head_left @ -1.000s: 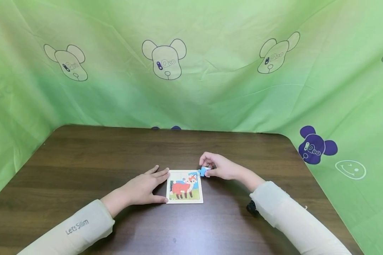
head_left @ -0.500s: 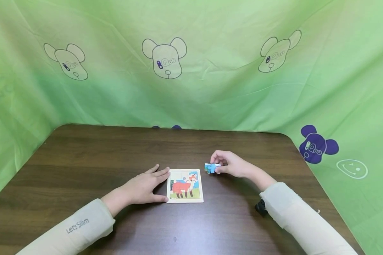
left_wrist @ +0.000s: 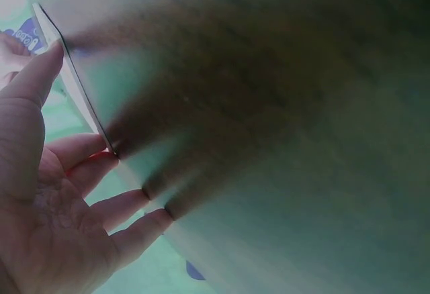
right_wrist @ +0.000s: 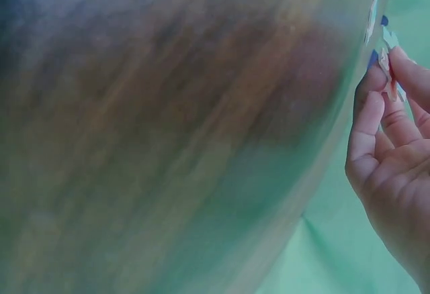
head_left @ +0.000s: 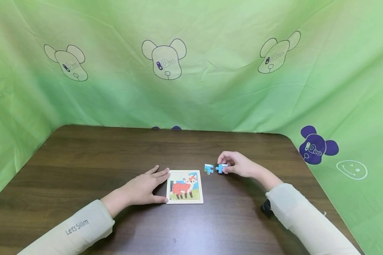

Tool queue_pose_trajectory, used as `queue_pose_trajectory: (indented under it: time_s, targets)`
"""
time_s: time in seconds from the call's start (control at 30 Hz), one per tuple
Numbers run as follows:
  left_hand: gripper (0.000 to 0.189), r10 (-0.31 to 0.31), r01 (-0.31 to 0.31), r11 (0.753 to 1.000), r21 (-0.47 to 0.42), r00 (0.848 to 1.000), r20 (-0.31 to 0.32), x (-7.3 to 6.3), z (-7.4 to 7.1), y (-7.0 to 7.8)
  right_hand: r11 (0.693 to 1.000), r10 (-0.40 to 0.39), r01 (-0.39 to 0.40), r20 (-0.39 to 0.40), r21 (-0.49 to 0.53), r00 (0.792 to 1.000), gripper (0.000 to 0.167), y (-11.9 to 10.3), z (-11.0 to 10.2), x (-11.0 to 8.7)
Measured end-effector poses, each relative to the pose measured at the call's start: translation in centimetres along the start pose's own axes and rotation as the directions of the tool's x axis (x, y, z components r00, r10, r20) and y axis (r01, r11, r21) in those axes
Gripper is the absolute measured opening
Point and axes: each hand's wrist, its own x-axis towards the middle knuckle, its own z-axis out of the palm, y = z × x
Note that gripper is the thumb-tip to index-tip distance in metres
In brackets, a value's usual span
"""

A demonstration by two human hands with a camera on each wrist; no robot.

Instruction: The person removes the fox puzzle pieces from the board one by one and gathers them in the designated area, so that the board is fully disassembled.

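A square puzzle tray [head_left: 185, 202] with a red deer picture lies on the table; its upper left part shows pale bare backing. My left hand [head_left: 144, 187] rests at the tray's left side, fingers straight, thumb at the near corner and index finger at the far one. In the left wrist view, the left hand [left_wrist: 64, 193] touches the tray's edge [left_wrist: 87, 106]. Right of the tray, my right hand [head_left: 237, 165] pinches a blue puzzle piece [head_left: 221, 168] between thumb and fingers. Between tray and right hand lies another blue and green puzzle piece [head_left: 209, 168].
The dark wooden table [head_left: 115, 148] reaches back to a green curtain [head_left: 204, 95] printed with bear heads. A black object [head_left: 266, 208] sits at the right wrist, under the sleeve cuff.
My right hand has moved right, away from the tray's far right corner, with the blue puzzle piece. The other puzzle piece now shows apart from it. My left hand stays put.
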Motion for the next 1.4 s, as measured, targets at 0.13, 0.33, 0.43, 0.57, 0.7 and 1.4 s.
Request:
queue_pose_trajectory:
  time_s: [0.13,0.33,0.43,0.57,0.7,1.4]
  targets:
    - [0.084,-0.001,0.001,1.0,0.0,1.0,-0.003,0.0,0.0,0.0,1.0,0.008,-0.008,0.002,0.008,1.0,0.019,0.2,-0.1,-0.2]
    - [0.083,0.007,-0.007,1.0,0.002,1.0,-0.006,-0.1,0.0,0.0,1.0,0.013,-0.013,0.014,0.009,1.0,0.019,0.4,-0.1,-0.3]
    - [0.083,0.007,-0.007,1.0,0.003,1.0,-0.005,-0.1,0.0,0.0,1.0,0.024,-0.024,0.017,-0.003,1.0,0.019,0.4,-0.2,-0.3]
    - [0.084,0.001,-0.001,1.0,0.003,1.0,-0.002,-0.1,0.0,0.1,0.999,0.028,-0.028,0.01,-0.039,1.0,0.02,0.4,-0.3,-0.3]
    - [0.084,-0.002,0.002,1.0,0.004,1.0,-0.002,-0.1,-0.1,0.2,0.997,0.022,-0.023,-0.003,-0.078,1.0,0.021,0.5,-0.5,-0.3]
    - [0.083,-0.003,0.003,1.0,-0.001,1.0,-0.003,-0.1,-0.1,0.2,0.99,-0.045,0.045,-0.002,-0.133,0.999,0.016,-2.1,0.5,0.7]
